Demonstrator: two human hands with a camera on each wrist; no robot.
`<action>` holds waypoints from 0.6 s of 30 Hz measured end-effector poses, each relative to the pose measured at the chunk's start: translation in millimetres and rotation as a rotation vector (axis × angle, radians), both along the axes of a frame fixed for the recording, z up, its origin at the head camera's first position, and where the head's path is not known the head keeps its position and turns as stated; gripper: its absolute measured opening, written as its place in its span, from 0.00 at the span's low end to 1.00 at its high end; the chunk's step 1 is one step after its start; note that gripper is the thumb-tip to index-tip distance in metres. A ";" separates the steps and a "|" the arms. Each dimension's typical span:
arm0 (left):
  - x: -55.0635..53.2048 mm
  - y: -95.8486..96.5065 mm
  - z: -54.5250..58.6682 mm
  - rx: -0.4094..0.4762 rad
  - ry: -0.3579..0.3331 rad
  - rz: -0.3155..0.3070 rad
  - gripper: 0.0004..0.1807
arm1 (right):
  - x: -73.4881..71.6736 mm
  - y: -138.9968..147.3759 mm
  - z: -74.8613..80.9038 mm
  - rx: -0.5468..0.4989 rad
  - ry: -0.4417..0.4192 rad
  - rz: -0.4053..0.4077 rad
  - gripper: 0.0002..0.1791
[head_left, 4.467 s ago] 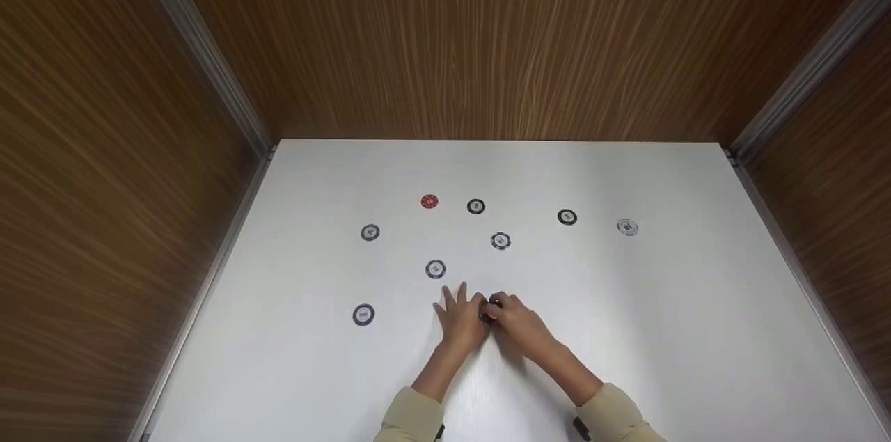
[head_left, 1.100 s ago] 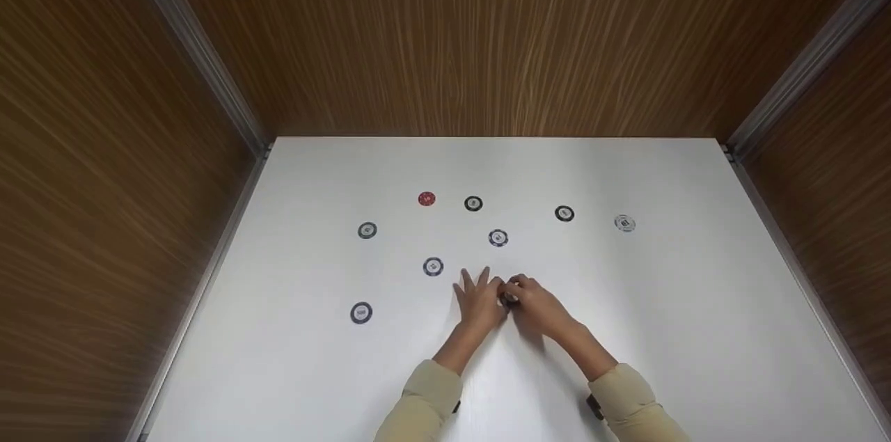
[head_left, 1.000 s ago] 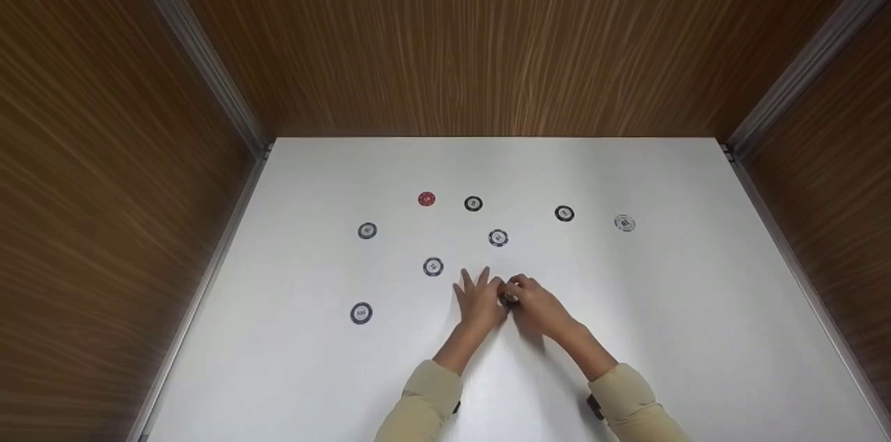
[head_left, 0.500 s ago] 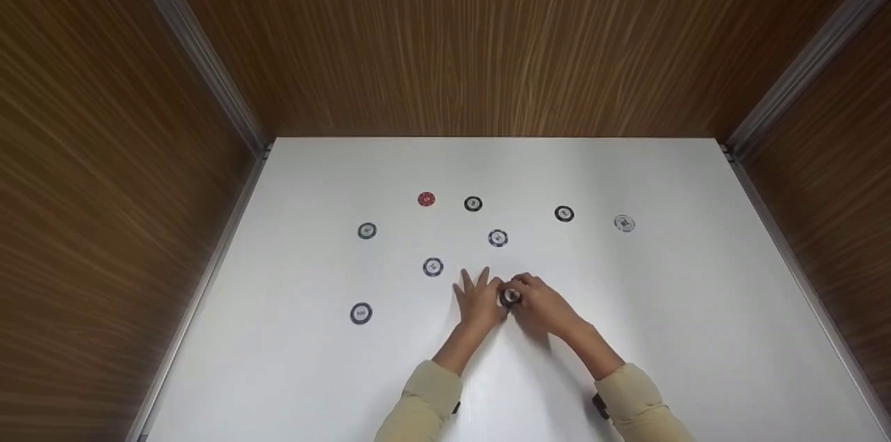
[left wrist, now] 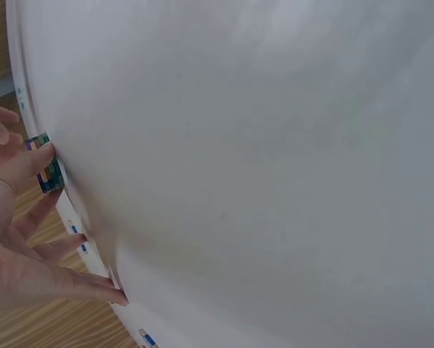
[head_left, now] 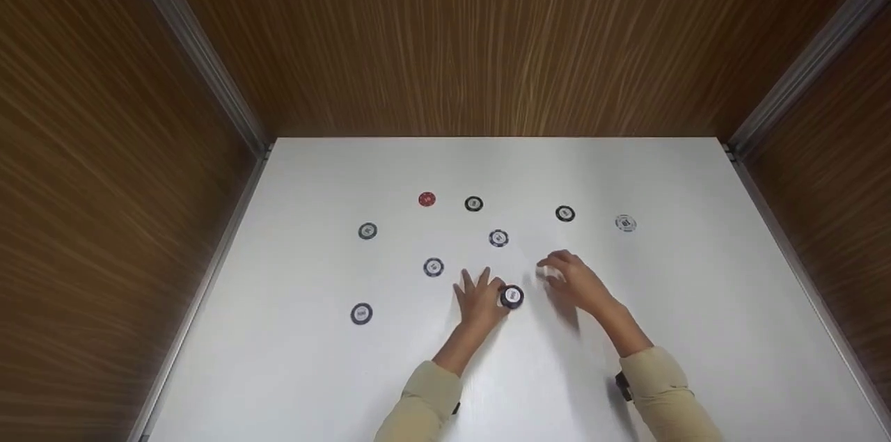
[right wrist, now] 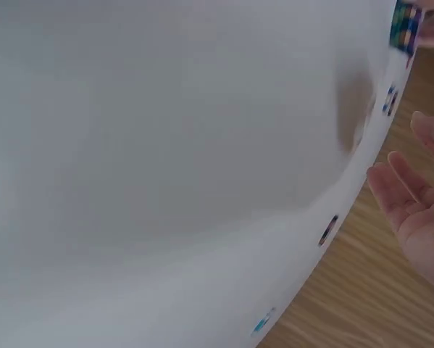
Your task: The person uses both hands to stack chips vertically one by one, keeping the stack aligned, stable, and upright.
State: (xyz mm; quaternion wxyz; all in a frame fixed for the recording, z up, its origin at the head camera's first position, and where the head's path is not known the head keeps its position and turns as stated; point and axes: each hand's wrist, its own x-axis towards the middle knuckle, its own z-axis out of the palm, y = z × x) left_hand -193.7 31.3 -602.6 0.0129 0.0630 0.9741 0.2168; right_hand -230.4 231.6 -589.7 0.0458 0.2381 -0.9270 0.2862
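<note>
A short stack of poker chips [head_left: 512, 296] stands on the white table, its top chip dark-rimmed with a pale centre. My left hand [head_left: 480, 305] pinches the stack's left side between thumb and index finger, the other fingers spread on the table. In the left wrist view, the stack's [left wrist: 50, 172] striped, multicoloured edge shows between those fingertips. My right hand [head_left: 579, 283] hovers to the right of the stack, apart from it, fingers loosely bent and holding nothing. From the right wrist, the hand [right wrist: 418, 210] appears with its fingers parted.
Several single chips lie flat around: a red one [head_left: 427, 199], a green one [head_left: 367, 231], black ones such as this chip [head_left: 565, 213], a white one [head_left: 625, 223] and blue-rimmed ones such as this chip [head_left: 434, 266]. Wood-grain panels [head_left: 445, 38] enclose the table [head_left: 696, 330] on three sides.
My right hand has let go of the stack and moved right, uncovering its top. Earlier, both hands and the stack shifted slightly right and away from me. The loose chips stay put.
</note>
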 end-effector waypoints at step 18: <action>0.2 -1.0 -1.5 0.034 -0.004 -0.005 0.20 | -55.5 88.7 11.1 0.068 -0.015 -0.343 0.19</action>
